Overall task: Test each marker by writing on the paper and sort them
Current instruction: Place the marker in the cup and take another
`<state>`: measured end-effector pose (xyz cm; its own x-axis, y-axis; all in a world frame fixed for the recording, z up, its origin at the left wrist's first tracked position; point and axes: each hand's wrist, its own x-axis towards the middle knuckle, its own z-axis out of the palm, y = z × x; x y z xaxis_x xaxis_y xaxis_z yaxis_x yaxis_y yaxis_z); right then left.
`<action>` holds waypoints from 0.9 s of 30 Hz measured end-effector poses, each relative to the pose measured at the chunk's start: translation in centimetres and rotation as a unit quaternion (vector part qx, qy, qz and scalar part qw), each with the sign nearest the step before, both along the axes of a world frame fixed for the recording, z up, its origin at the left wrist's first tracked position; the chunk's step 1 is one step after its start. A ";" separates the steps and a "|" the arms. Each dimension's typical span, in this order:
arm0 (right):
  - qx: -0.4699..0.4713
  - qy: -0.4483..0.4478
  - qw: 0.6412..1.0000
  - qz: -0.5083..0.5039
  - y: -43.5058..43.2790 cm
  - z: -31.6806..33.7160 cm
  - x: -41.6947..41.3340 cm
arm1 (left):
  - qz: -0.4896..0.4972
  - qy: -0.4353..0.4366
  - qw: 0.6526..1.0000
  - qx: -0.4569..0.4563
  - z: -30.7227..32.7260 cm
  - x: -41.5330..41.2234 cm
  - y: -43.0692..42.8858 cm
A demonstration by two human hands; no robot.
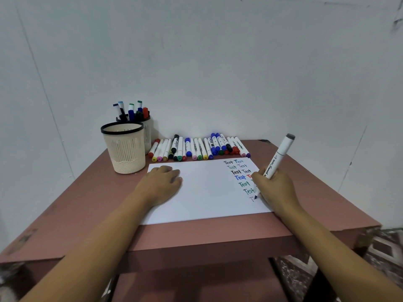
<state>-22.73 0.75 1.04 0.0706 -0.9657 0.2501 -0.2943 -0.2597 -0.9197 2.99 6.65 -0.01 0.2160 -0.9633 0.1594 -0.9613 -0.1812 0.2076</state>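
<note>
A white sheet of paper (205, 192) lies on the pink table (91, 205), with several coloured "Test" words in its right part. My right hand (275, 188) grips a white marker with a grey end (280, 153), its dark tip touching the paper beside a faint "T". My left hand (162, 184) rests flat on the sheet's left part, fingers loosely curled, holding nothing. A row of several markers (198, 148) lies along the table's back edge. The front cream cup (125, 147) looks empty; the cup behind it (147, 131) holds several markers.
The white wall stands right behind the table. The table's front edge runs just below the paper. A patterned floor (379, 247) shows at the lower right.
</note>
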 end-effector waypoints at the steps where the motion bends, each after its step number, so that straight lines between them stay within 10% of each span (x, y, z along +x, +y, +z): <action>1: -0.001 0.001 1.000 -0.002 0.0 0.0 0.0 | 0.000 -0.001 1.000 0.000 0.0 0.0 0.0; 27: 0.015 -0.014 1.000 -0.019 -0.3 -0.1 -0.1 | 0.000 -0.003 1.000 -0.001 0.0 0.0 0.0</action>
